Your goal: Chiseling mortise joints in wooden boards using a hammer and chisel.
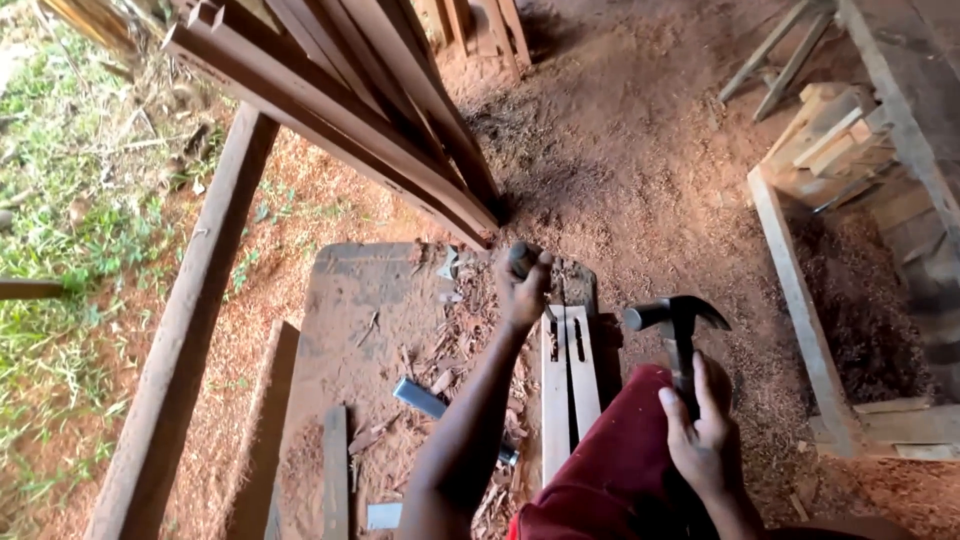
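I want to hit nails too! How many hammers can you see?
1. The claw hammer is held in the right hand, raised above the red-clothed knee. Others could be hidden among the wood shavings or stacked wood.

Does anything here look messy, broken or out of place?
Mostly mess: wood chips lie strewn across the bench beside the slotted wood piece. A loose chisel lies among them. The left hand grips a tool; the right hand holds a hammer. Nothing looks broken.

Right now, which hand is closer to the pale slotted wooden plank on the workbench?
Left. The left hand is at the pale slotted wooden plank's far end; the right hand holds a claw hammer beside it.
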